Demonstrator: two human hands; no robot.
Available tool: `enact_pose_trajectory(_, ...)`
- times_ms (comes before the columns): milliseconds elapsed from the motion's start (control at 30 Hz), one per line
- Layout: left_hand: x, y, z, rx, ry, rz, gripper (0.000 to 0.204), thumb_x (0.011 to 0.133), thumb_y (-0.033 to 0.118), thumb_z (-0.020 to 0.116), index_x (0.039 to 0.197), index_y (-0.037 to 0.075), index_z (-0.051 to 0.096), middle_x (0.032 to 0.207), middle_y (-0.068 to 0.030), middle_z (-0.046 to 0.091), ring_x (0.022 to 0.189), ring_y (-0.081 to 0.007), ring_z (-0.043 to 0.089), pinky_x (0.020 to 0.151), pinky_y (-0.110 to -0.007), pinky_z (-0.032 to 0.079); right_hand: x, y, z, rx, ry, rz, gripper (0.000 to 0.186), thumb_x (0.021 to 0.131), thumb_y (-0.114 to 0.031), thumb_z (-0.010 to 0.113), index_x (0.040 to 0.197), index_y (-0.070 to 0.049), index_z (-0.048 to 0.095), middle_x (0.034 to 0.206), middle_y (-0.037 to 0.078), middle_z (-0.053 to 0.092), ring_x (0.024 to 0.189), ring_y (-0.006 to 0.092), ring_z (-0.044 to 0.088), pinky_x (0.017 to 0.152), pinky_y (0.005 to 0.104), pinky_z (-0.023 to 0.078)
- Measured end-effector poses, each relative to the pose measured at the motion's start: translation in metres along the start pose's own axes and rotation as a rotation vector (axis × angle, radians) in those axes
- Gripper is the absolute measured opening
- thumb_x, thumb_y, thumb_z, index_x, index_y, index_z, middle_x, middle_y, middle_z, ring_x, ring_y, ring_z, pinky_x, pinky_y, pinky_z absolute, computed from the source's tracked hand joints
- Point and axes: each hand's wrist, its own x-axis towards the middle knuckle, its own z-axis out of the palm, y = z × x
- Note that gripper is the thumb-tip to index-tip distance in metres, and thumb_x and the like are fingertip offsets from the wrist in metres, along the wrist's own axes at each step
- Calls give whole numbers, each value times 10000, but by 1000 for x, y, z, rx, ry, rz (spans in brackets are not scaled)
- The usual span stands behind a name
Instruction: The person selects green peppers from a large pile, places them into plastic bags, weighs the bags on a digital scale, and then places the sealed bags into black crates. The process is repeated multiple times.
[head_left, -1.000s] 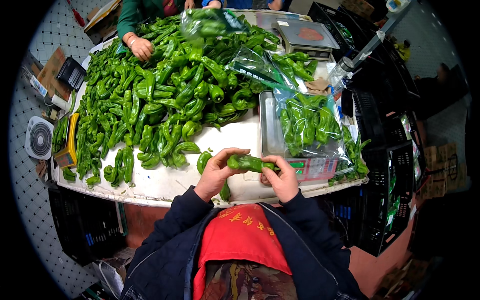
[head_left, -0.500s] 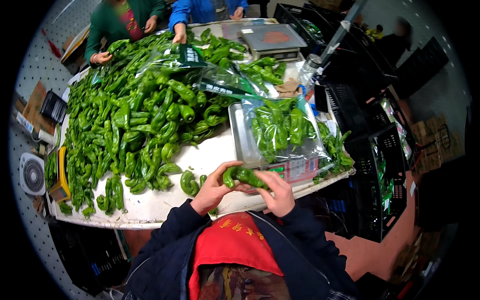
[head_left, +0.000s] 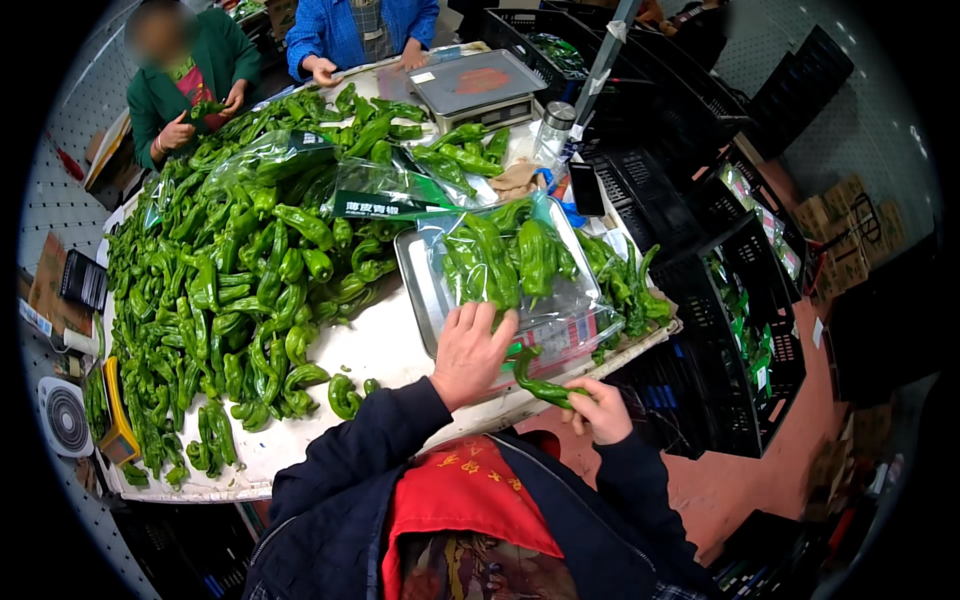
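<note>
A clear plastic bag [head_left: 585,300] of green peppers [head_left: 488,262] lies on the metal tray of a scale [head_left: 418,300] in front of me. My left hand [head_left: 474,350] is at the bag's near left side, fingers bent and closed on its edge; the fingertips are partly hidden. To its right, my right hand [head_left: 600,408] pinches one curved green pepper [head_left: 540,385] by its end, just off the table's near edge. A large heap of loose green peppers [head_left: 220,290] covers the table to the left. More printed clear bags [head_left: 385,190] lie on the heap.
Across the table stand a co-worker in green [head_left: 205,65], holding a pepper, and another in blue [head_left: 365,35]. A second scale [head_left: 478,85], a glass jar [head_left: 553,130] and a phone [head_left: 586,188] are at the far right. Black crates [head_left: 740,330] line the right side.
My left hand has left the pepper and moved onto the bag. The right hand has carried the pepper to the right and lower. The co-worker in blue has withdrawn a hand from the bags.
</note>
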Motion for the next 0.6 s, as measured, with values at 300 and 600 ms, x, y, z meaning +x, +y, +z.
enact_pose_trajectory(300,28,-1,5,-250,221,58,164,682,-25,636,751,48,507,763,-112,435,697,-298,477,618,-392,406,73,6,39,721,13,-67,327,1013,-176,507,1301,-22,517,935,93,643,645,132,575,499,246,399)
enact_pose_trajectory(600,19,1,3,-321,174,91,231,671,-60,669,736,45,474,749,-119,477,660,-310,499,554,-397,411,143,-17,46,571,-58,9,373,1007,-233,552,1351,-104,490,953,59,655,726,144,624,578,270,473)
